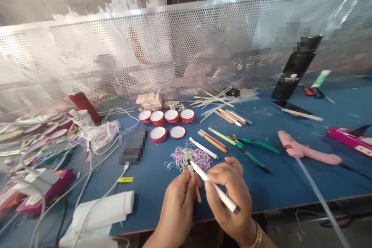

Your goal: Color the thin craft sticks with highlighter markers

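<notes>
My left hand (178, 201) is closed round a thin wooden stick with a green tip (190, 166), held upright near the table's front edge. My right hand (231, 193), with a gold bracelet at the wrist, pinches a white stick (216, 188) that slants across the wooden one and touches it near the top. Just beyond both hands lies a heap of coloured rubber bands (190, 157) on the blue table (151, 180).
Several red-rimmed round lids (171, 116), coloured sticks (213, 141), green-handled pliers (251, 153) and a pink glue gun (308, 151) lie ahead. Cables, a white roll (104, 211) and clutter fill the left. A perforated metal screen (186, 46) backs the table; a black bottle (295, 71) stands right.
</notes>
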Demonstrator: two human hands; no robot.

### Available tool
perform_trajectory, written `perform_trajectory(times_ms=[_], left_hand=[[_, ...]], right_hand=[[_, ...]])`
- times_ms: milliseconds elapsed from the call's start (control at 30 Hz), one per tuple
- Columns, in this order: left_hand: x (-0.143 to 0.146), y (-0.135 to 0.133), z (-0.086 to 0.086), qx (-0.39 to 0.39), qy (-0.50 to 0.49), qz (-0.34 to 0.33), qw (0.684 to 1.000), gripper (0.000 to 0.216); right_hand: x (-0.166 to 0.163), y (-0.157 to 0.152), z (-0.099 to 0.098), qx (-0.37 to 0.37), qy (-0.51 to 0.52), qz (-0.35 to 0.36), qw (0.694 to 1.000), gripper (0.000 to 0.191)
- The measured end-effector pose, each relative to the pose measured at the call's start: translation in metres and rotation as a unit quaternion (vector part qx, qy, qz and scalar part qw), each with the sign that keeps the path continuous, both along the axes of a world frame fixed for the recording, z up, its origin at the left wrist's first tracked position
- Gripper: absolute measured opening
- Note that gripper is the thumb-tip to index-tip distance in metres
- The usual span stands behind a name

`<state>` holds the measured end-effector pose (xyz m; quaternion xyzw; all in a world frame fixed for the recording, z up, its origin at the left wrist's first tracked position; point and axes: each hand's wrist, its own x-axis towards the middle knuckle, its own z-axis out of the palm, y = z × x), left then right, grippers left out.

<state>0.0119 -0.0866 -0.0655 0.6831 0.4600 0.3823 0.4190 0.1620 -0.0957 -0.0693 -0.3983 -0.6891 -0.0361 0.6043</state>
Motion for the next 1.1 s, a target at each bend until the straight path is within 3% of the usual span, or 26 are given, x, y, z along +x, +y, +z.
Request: perform_trajectory(times_ms=[633, 1000, 1100], left_hand=[[0.0006, -0.0006, -0.0008, 0.012, -0.016, 0.009, 1.0, 0.041], [-0.0003, 0.0036, -0.004, 0.096, -0.053, 0.045, 0.993, 0.037], [0.0014, 0.0047, -0.0057, 0.071, -0.07, 0.044, 0.994, 0.035]], right_hand=[[0.0018, 0.0003, -0.0034, 0.02, -0.031, -0.015, 0.999, 0.024], [-0.0041, -0.0002, -0.0029, 0.053, -0.021, -0.064, 0.996, 0.017], [-0.0043, 0.0005, -0.0056, 0.055, -0.018, -0.088, 0.994, 0.018]])
